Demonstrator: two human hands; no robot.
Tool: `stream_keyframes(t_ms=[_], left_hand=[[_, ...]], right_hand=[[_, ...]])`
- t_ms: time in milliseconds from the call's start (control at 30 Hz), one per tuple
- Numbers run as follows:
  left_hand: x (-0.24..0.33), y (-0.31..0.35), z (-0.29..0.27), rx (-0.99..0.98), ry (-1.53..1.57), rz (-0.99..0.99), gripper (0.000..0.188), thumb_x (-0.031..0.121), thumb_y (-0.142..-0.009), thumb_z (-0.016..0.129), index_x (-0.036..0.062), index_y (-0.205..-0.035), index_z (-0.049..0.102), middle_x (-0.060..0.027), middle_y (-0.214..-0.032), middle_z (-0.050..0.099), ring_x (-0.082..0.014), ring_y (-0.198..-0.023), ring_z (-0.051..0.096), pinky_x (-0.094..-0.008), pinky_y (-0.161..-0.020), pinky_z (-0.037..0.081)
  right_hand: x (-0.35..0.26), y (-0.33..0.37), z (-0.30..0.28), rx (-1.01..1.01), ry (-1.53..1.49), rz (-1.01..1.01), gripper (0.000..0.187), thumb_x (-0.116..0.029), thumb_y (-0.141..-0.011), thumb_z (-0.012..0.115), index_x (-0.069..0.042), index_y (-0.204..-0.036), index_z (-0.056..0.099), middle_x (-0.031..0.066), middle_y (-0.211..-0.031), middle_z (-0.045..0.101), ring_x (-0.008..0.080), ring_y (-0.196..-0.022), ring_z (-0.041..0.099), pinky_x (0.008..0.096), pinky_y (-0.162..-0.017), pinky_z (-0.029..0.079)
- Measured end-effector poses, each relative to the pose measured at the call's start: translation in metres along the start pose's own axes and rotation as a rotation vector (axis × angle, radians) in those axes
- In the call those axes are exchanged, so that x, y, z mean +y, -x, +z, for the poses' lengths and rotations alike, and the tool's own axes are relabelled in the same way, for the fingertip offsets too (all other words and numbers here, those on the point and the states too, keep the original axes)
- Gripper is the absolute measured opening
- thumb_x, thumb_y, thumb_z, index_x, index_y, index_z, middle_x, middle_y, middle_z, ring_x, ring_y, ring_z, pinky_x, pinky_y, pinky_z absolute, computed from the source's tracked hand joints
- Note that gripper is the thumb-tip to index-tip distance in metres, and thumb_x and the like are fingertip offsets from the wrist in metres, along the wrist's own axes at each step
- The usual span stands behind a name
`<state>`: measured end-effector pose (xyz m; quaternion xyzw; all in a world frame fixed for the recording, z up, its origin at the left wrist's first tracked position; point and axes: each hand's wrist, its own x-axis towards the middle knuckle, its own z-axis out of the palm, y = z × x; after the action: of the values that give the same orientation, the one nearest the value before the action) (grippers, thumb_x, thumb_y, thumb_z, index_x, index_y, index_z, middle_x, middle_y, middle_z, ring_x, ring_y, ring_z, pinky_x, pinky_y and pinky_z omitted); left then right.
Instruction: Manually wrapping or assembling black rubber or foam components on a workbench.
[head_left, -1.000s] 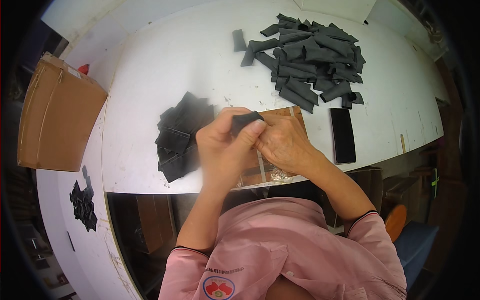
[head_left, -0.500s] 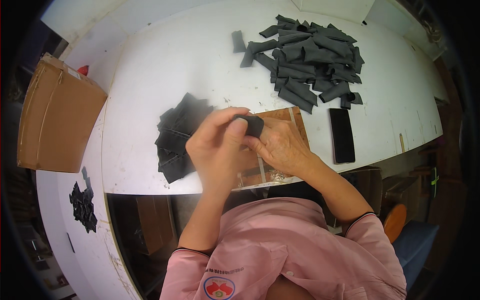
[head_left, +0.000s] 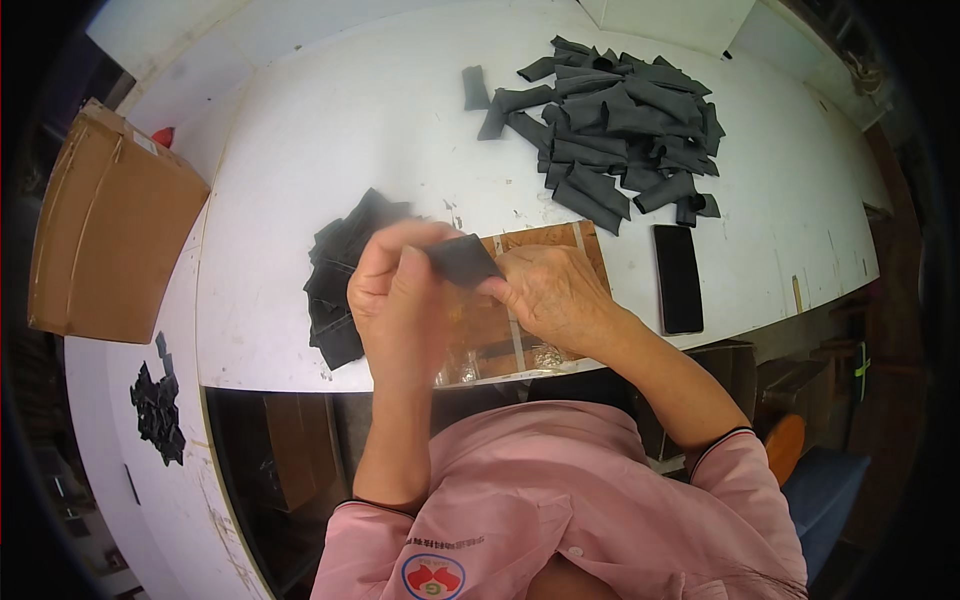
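A small dark grey fabric tube is stretched between my two hands above a flat piece of cardboard. My left hand, slightly blurred, pinches its left end between thumb and fingers. My right hand grips the other end, its fingertips partly hidden. Just left of my left hand lies a stack of flat black fabric pieces with visible seams. Farther off on the right is a big heap of similar dark grey fabric tubes. One tube lies at the heap's left, apart from it.
Under my hands, the taped cardboard reaches the front edge of the white table. A black phone lies to its right. At the left stand a cardboard box and, nearer, a small black fabric pile on a side surface.
My left hand has drawn away to the left from my right. More of the fabric tube now shows between them, extended rather than bunched.
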<state>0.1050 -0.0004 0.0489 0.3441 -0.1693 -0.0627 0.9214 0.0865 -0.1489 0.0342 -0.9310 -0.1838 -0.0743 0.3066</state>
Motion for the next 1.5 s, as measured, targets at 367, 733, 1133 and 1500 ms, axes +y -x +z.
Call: stream_keyframes(t_ms=[367, 733, 1133, 1500], left_hand=[[0.021, 0.041, 0.008, 0.148, -1.026, 0.783, 0.015, 0.004, -0.08, 0.051, -0.0056, -0.091, 0.053, -0.0143, -0.086, 0.056, -0.0189, -0.074, 0.054, -0.0264, -0.068, 0.043], [0.076, 0.099, 0.063, -0.134, -0.924, 1.464, 0.024, 0.012, -0.084, 0.046, 0.0103, -0.107, 0.051, 0.0003, -0.105, 0.049, -0.0159, -0.098, 0.045, -0.0268, -0.074, 0.038], [0.011, 0.026, -0.119, 0.574, -2.052, 0.105, 0.03, 0.019, -0.076, 0.059, -0.0043, -0.092, 0.053, -0.0209, -0.083, 0.058, -0.0299, -0.078, 0.058, -0.034, -0.066, 0.045], [0.012, 0.014, -0.159, 0.566, -2.137, -0.188, 0.022, 0.018, -0.071, 0.057, -0.0022, -0.079, 0.053, -0.0202, -0.08, 0.058, -0.035, -0.078, 0.056, -0.0418, -0.065, 0.044]], right_hand=[[-0.011, -0.015, -0.05, 0.103, -0.138, -0.071, 0.036, -0.031, -0.083, 0.049, 0.002, -0.068, 0.054, 0.0103, -0.059, 0.054, 0.023, -0.054, 0.054, 0.0324, -0.047, 0.04], [0.047, 0.024, 0.035, 0.075, -0.771, 0.48, 0.034, -0.031, -0.087, 0.043, -0.001, -0.076, 0.054, 0.0021, -0.056, 0.05, 0.0091, -0.049, 0.047, 0.0219, -0.045, 0.035], [0.045, 0.065, 0.083, 0.296, -0.065, 0.126, 0.011, -0.013, -0.078, 0.055, -0.002, -0.076, 0.053, 0.0104, -0.069, 0.052, 0.0279, -0.062, 0.053, 0.0349, -0.055, 0.042], [0.049, 0.067, 0.084, 0.31, -0.011, 0.12, 0.013, -0.015, -0.079, 0.054, -0.003, -0.076, 0.052, 0.0093, -0.068, 0.051, 0.0274, -0.062, 0.053, 0.0353, -0.055, 0.041]])
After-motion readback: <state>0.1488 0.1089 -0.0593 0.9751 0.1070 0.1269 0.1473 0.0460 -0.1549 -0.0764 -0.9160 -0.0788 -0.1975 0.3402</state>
